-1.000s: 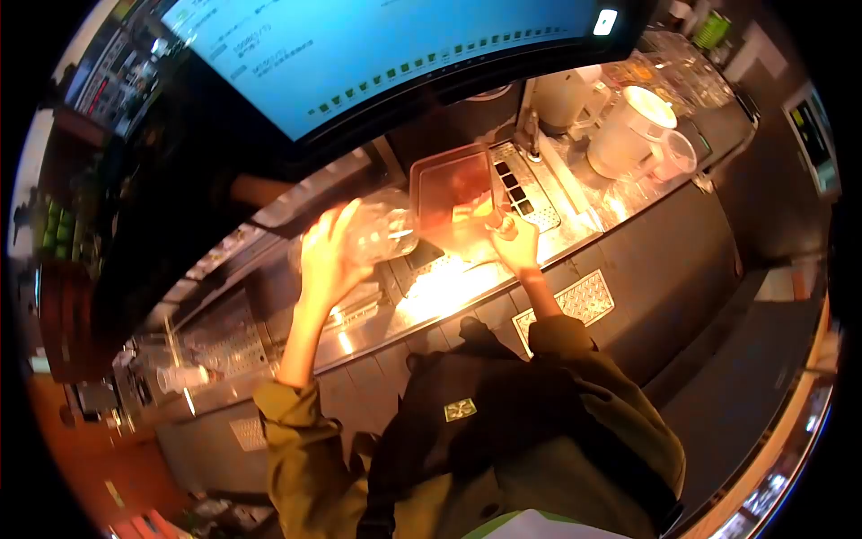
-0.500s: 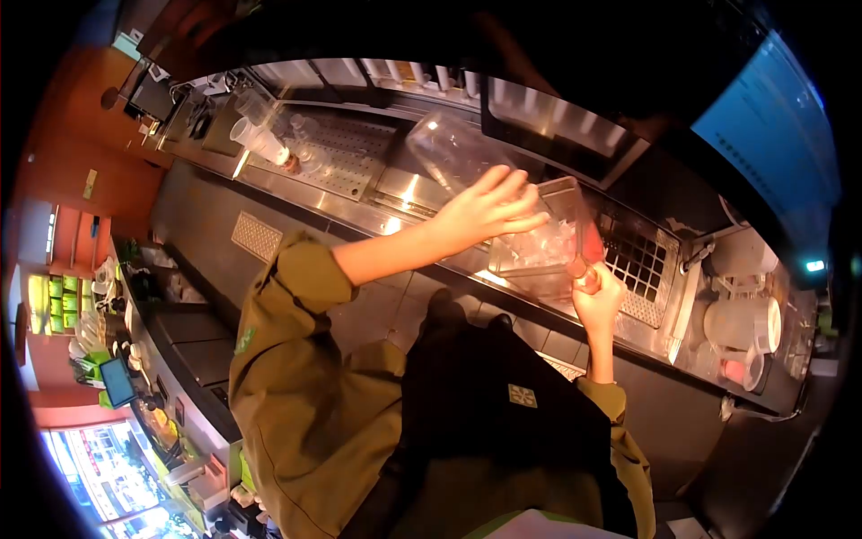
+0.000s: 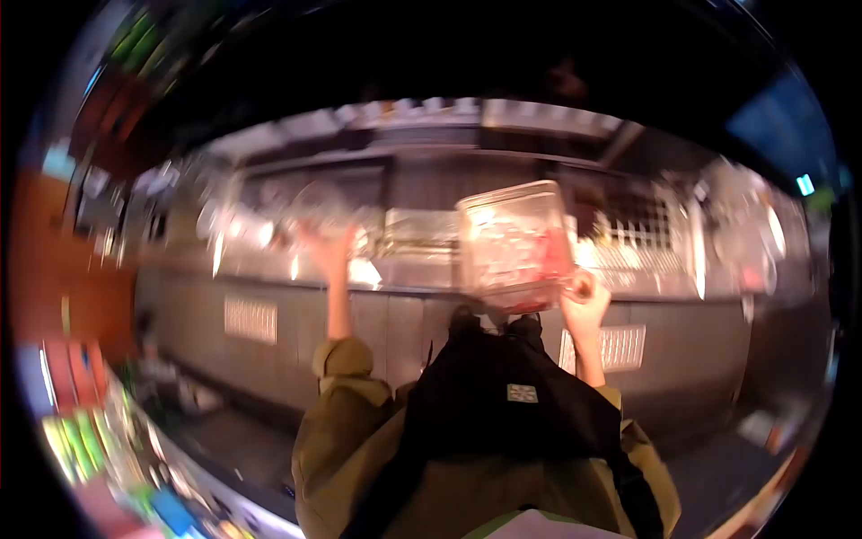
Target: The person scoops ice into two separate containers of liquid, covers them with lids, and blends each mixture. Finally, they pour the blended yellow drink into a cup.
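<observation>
My right hand [image 3: 585, 303] is closed at the lower right corner of a clear square jug [image 3: 467, 251], gripping it there. Pale pieces that look like ice [image 3: 507, 256] fill much of the jug, and a red patch [image 3: 555, 251] shows along its right side. The jug is held over the front edge of the steel counter. Off to the left, my left hand [image 3: 330, 250] reaches over the counter beside clear, rounded vessels [image 3: 323, 202]; its fingers are smeared by motion, and I cannot tell if they hold anything.
A black grid drain [image 3: 637, 220] lies right of the jug. Clear and white containers [image 3: 750, 229] stand at the counter's right end, and pale cups [image 3: 247, 226] at the left. Below, the dark floor has a perforated plate [image 3: 251, 321] on each side.
The view has turned and blurred. My left hand has moved away from the jug to the left part of the counter. My right hand keeps its hold on the jug.
</observation>
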The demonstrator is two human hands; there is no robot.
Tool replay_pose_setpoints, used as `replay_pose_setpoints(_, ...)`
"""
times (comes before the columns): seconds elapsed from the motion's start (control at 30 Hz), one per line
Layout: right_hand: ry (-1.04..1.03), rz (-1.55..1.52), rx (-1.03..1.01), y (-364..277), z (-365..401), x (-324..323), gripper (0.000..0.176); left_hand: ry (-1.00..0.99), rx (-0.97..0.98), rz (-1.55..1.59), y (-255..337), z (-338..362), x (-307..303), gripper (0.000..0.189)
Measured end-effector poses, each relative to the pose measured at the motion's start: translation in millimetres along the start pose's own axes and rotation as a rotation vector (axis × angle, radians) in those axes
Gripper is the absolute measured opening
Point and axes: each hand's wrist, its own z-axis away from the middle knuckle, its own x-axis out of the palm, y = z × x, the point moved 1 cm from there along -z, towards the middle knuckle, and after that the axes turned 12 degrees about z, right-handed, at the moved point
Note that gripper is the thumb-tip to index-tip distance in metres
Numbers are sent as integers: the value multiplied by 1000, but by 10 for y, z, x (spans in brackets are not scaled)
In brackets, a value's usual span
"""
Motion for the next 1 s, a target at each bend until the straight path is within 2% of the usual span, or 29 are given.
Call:
replay_pose_setpoints(0.03,34,-27,-2,-44,33,-63,15,3,-6,-224,-108,-34,-44,114)
replay_pose_setpoints(0.13,34,48,204,-331,174,-317,10,75,140,-253,-742,-70,100,111)
replay_pose_setpoints(0.17,-1,61,223,-333,153,-440,11,114,134,-105,-711,-96,129,105)
replay_pose_setpoints(0.23,114,-197,581,-589,237,-605,13,195,143,196,-657,-133,155,92)
replay_pose_setpoints(0.27,113,-202,452,-434,332,-725,19,211,205,155,-667,-136,161,93)
replay_pose_setpoints(0.33,156,80,375,-166,458,-1050,20,196,31,100,-391,-13,147,100)
replay_pose_setpoints(0.37,162,223,335,-83,491,-1223,21,237,133,89,-481,3,151,101)
replay_pose_setpoints(0.4,232,67,471,-133,465,-1332,18,266,189,80,-501,46,128,100)
replay_pose_setpoints(0.43,272,143,444,-4,529,-1495,15,307,246,70,-420,176,87,98)
replay_pose_setpoints(0.47,299,224,408,175,567,-1647,15,366,51,191,108,414,90,95)
replay_pose_setpoints(0.5,309,303,355,319,575,-1805,17,470,-140,182,13,588,104,91)
replay_pose_setpoints(0.53,221,306,219,398,580,-2015,21,566,-332,188,-56,768,110,87)
replay_pose_setpoints(0.57,199,264,286,379,557,-2141,18,498,-257,197,-1,1036,163,79)
replay_pose_setpoints(0.6,22,326,327,370,513,-2332,16,383,-185,239,111,1427,294,71)
replay_pose_setpoints(0.63,39,305,169,527,435,-2412,7,373,-213,244,125,2072,85,63)
replay_pose_setpoints(0.67,-78,311,109,554,460,-2511,18,308,-245,306,218,2404,-5,56)
replay_pose_setpoints(0.7,-95,365,-41,665,531,-2477,27,266,-288,351,287,2761,-127,48)
replay_pose_setpoints(0.73,-148,378,-45,718,597,-2452,21,243,-448,378,469,3060,-235,54)
replay_pose_setpoints(0.77,-194,484,-150,546,629,-2391,17,171,-522,417,346,3366,-435,56)
replay_pose_setpoints(0.83,-293,434,-232,312,791,-2128,14,171,-730,501,273,3736,-875,53)
replay_pose_setpoints(0.9,-418,317,-183,346,469,-1744,22,258,-860,385,124,3904,-1211,46)
replay_pose_setpoints(0.93,-421,254,-191,286,544,-1432,26,289,-876,380,-171,3929,-1384,43)
replay_pose_setpoints(1.0,-490,112,-132,60,668,-806,20,344,-857,315,-604,3955,-1881,37)
